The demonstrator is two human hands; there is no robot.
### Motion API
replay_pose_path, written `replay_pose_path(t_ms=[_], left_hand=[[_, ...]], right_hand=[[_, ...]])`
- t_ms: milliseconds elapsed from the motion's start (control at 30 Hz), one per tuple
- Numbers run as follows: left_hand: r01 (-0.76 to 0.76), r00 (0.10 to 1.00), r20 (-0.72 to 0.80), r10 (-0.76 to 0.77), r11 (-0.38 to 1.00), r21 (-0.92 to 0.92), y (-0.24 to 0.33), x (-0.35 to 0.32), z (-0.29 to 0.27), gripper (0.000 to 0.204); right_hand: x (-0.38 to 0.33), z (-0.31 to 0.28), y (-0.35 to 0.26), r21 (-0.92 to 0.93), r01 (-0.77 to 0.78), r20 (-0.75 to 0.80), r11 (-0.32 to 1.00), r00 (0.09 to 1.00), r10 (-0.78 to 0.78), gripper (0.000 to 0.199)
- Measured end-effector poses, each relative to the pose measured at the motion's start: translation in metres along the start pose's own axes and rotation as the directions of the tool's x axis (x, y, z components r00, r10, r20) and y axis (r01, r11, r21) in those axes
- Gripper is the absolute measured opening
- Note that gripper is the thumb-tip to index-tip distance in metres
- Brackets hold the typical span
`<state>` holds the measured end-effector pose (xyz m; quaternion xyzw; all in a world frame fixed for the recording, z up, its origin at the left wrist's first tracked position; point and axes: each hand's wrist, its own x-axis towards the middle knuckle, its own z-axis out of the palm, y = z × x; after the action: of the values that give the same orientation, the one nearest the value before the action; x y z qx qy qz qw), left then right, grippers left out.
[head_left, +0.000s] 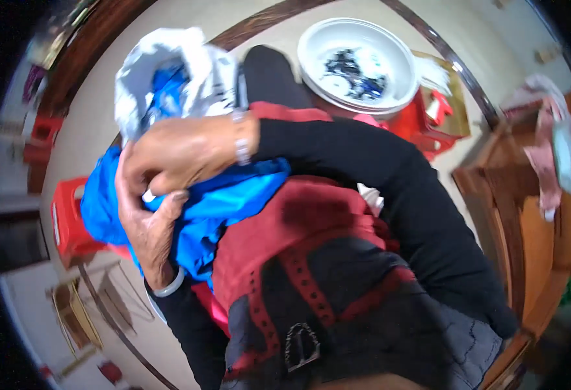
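Bright blue cloth (236, 195), smooth and bunched like part of a garment, lies over my lap and hangs off to the left. My left hand (143, 227), with a pale bangle at the wrist, is closed on its edge. Reaching across from the right, my right hand (188, 148) has its fingers curled down against the left one, on the same cloth. Between the fingertips shows a small white thing (147, 195), too small to name. Just beyond the hands stands a white plastic bag (132, 75) with more blue material (168, 88) inside.
Stacked white basins (308, 49) holding small black pieces stand at the far right on something red. Beside them is a red box-like thing (431, 127). A red plastic stool (71, 221) is at the left. Wooden furniture (532, 240) with hanging cloths is on the right.
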<state>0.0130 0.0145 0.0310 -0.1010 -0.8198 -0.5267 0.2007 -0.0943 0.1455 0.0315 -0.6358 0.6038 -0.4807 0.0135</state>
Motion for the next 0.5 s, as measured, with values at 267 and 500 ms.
replay_pose_path(t_ms=[267,500], left_hand=[[0.331,0.941,-0.103,-0.322,0.94,0.085,-0.069,0.001,-0.022,0.036],[0.228,0.971,-0.119,-0.21,0.958,0.173,-0.058,0.026,-0.022,0.039]], right_hand=[[0.058,0.02,0.066,-0.354,0.21,0.197,0.912,0.969,-0.146,0.023],[0.054,-0.006,0.14,-0.833,0.221,-0.053,0.507,0.881,-0.47,0.018]])
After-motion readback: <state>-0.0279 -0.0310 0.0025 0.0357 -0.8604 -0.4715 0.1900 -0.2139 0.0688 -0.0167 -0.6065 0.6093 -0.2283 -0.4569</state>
